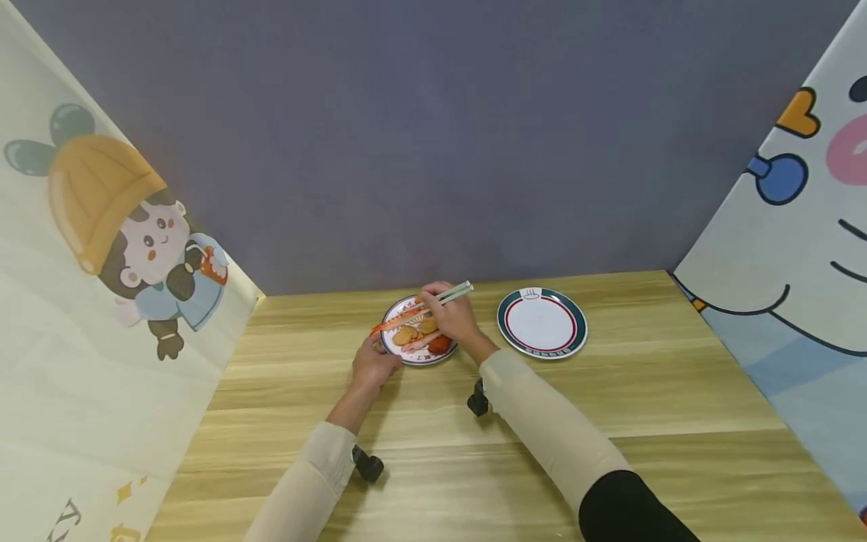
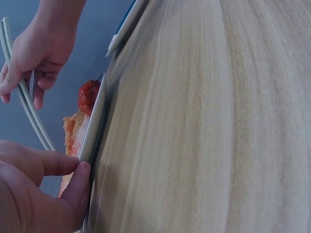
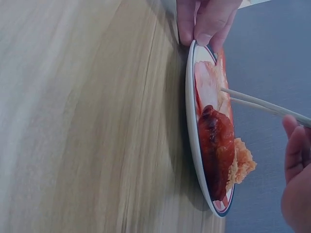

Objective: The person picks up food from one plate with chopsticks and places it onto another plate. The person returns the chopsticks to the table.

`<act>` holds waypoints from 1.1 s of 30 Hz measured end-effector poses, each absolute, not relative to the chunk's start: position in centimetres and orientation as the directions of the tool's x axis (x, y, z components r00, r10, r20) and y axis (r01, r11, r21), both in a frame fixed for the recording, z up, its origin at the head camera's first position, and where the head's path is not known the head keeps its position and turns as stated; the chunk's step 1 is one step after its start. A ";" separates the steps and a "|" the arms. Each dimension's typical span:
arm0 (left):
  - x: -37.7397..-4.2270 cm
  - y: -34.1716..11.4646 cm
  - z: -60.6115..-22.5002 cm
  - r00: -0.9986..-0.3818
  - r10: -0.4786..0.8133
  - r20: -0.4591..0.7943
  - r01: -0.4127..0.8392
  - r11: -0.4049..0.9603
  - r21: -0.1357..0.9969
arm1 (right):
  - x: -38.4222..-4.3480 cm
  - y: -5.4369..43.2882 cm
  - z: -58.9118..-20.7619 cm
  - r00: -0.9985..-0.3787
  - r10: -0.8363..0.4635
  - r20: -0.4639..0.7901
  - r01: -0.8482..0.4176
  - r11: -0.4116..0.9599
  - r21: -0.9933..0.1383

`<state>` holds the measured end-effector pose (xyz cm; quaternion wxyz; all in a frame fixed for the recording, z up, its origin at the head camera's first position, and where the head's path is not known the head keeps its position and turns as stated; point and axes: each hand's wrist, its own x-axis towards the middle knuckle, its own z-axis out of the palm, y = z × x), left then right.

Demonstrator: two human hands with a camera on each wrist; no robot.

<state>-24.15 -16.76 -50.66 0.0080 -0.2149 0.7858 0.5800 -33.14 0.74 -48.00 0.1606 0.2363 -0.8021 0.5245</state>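
Note:
My left hand [image 1: 375, 363] pinches the near-left rim of a small white plate [image 1: 421, 360] between thumb and fingers. In my right hand [image 1: 452, 312] is a pair of pale green chopsticks [image 1: 455, 292], slanting down to the left over the food. Their tips [image 3: 224, 91] are at a long orange-red crab stick [image 1: 394, 321] in the right wrist view. Golden fried pieces [image 1: 406, 336], a pinkish-white strip [image 3: 206, 82] and a glossy red-brown piece of meat [image 3: 216, 150] also lie on this plate.
To the right stands a second, larger plate [image 1: 542, 324] with a dark green rim and a red ring. Both plates rest on a wood-grain table [image 1: 433, 436] near a grey back wall [image 1: 433, 150]. Printed panels with cartoon figures stand at both sides.

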 end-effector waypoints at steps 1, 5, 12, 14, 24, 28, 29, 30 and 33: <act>-24.2 -16.8 -50.7 -0.908 -0.330 -0.260 -0.344 0.231 0.910 | -33.2 0.7 -48.0 -0.839 -0.215 0.499 -0.543 0.344 -0.766; -24.2 -16.8 -50.6 -0.908 -0.332 -0.256 -0.341 0.229 0.912 | -33.4 0.4 -48.0 -0.856 -0.233 0.462 -0.517 0.351 -0.781; -24.2 -16.7 -50.6 -0.906 -0.339 -0.253 -0.345 0.246 0.906 | -33.6 0.1 -48.1 -0.899 -0.217 0.380 -0.436 0.369 -0.821; -24.2 -16.7 -50.6 -0.907 -0.334 -0.258 -0.344 0.231 0.910 | -33.5 -0.1 -48.0 -0.916 -0.188 0.355 -0.401 0.387 -0.830; -24.3 -16.8 -50.6 -0.910 -0.329 -0.253 -0.331 0.208 0.920 | -33.0 -1.5 -48.5 -0.957 -0.021 0.291 -0.283 0.310 -0.908; -24.3 -16.7 -50.7 -0.908 -0.325 -0.265 -0.349 0.234 0.908 | -32.9 -1.7 -48.7 -0.965 0.048 0.258 -0.243 0.206 -0.948; -24.3 -16.8 -50.7 -0.907 -0.328 -0.266 -0.353 0.246 0.902 | -32.9 -1.7 -48.7 -0.964 0.064 0.257 -0.242 0.182 -0.953; -24.3 -16.8 -50.7 -0.905 -0.331 -0.266 -0.358 0.256 0.898 | -32.9 -1.7 -48.7 -0.963 0.079 0.257 -0.242 0.160 -0.957; -24.2 -16.8 -50.6 -0.902 -0.340 -0.266 -0.368 0.284 0.885 | -33.0 -1.5 -48.6 -0.960 0.103 0.262 -0.249 0.118 -0.961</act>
